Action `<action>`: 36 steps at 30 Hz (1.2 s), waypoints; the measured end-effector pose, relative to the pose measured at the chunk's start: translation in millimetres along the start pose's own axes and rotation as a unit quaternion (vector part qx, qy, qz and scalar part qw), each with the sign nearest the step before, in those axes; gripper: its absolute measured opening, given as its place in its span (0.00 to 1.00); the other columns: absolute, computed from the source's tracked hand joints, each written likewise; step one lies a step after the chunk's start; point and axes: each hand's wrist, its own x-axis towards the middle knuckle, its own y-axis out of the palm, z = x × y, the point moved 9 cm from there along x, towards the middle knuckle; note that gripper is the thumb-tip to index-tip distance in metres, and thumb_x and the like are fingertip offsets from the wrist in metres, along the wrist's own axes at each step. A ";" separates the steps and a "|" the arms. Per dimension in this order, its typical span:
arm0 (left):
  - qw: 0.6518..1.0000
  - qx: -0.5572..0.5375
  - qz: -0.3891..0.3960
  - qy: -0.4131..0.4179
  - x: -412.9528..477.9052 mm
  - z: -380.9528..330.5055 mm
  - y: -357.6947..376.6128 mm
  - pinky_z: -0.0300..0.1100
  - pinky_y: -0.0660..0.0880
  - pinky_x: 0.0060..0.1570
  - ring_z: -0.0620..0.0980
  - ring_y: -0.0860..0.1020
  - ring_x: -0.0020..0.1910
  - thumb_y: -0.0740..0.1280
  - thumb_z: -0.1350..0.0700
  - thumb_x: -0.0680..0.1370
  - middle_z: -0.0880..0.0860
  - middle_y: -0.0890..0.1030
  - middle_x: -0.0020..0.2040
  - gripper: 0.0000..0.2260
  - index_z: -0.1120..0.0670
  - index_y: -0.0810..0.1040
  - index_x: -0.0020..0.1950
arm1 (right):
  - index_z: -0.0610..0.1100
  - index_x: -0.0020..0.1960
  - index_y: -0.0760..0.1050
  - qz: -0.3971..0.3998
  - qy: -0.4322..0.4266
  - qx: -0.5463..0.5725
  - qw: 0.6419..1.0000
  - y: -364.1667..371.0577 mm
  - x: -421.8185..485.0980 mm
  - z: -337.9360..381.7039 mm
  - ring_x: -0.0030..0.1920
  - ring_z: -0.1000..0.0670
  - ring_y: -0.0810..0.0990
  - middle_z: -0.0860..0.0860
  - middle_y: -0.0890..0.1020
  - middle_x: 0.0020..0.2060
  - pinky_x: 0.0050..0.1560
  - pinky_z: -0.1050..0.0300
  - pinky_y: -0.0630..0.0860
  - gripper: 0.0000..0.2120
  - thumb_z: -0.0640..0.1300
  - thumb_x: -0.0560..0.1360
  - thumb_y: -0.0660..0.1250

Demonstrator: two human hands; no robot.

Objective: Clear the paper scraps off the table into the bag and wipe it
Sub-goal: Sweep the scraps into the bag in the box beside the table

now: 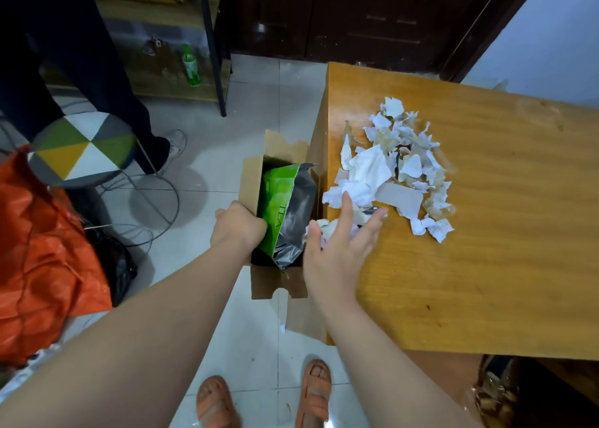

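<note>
My left hand grips the rim of the green bag, its mouth open just below the left edge of the table. My right hand, fingers spread and holding nothing, touches the nearest paper scraps. The heap lies beyond it, along that edge.

A patterned stool stands beside an orange sack, green bottle beyond.

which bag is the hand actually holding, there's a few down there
The green and silver tea bag in the cardboard box beside the table; the left hand grips its edge. The orange bag and the black bag lie untouched at far left.
</note>
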 end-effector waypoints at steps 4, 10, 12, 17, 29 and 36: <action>1.000 -0.016 0.010 0.014 -1.1 -5.5 8.0 0.46 0.72 0.45 0.59 0.73 0.44 0.64 0.58 0.70 0.61 0.76 0.58 0.16 0.58 0.74 0.58 | 0.54 0.76 0.49 0.005 0.014 0.003 1.000 10.2 -5.5 9.2 0.75 0.41 0.37 0.43 0.34 0.75 0.73 0.48 0.46 0.31 0.48 0.78 0.60; 0.998 -0.046 0.041 0.020 -1.0 -8.7 12.8 0.43 0.73 0.39 0.59 0.78 0.45 0.65 0.57 0.67 0.59 0.80 0.50 0.13 0.57 0.77 0.50 | 0.51 0.76 0.45 0.039 0.012 0.095 0.995 26.5 -10.7 33.5 0.75 0.43 0.38 0.43 0.35 0.75 0.74 0.49 0.48 0.33 0.39 0.78 0.59; 0.997 -0.057 0.045 0.018 -1.0 -6.0 12.9 0.43 0.72 0.38 0.59 0.79 0.46 0.66 0.58 0.68 0.59 0.81 0.48 0.10 0.58 0.78 0.47 | 0.52 0.76 0.46 0.055 -0.014 0.113 0.992 32.4 -14.7 43.1 0.76 0.45 0.39 0.45 0.36 0.75 0.72 0.56 0.49 0.33 0.39 0.78 0.59; 0.996 -0.078 0.049 0.008 3.7 2.6 12.2 0.43 0.72 0.40 0.60 0.79 0.48 0.65 0.60 0.68 0.59 0.82 0.48 0.09 0.58 0.77 0.47 | 0.55 0.75 0.49 0.102 -0.064 0.176 0.977 35.7 -20.3 47.2 0.73 0.55 0.50 0.51 0.46 0.76 0.63 0.79 0.54 0.30 0.41 0.79 0.58; 0.995 -0.086 0.053 0.014 11.2 4.8 13.3 0.43 0.71 0.43 0.60 0.75 0.47 0.63 0.61 0.71 0.58 0.77 0.46 0.08 0.59 0.77 0.48 | 0.50 0.65 0.68 -0.098 -0.027 0.157 0.982 -38.6 46.8 4.3 0.64 0.53 0.67 0.55 0.69 0.58 0.64 0.57 0.65 0.16 0.42 0.78 0.60; 0.994 -0.086 0.069 0.018 13.1 1.9 17.3 0.43 0.72 0.43 0.60 0.74 0.46 0.64 0.60 0.71 0.58 0.77 0.46 0.09 0.60 0.77 0.50 | 0.49 0.68 0.67 -0.054 -0.048 0.070 0.995 -28.8 59.7 5.4 0.73 0.52 0.57 0.51 0.64 0.71 0.69 0.60 0.56 0.19 0.40 0.79 0.58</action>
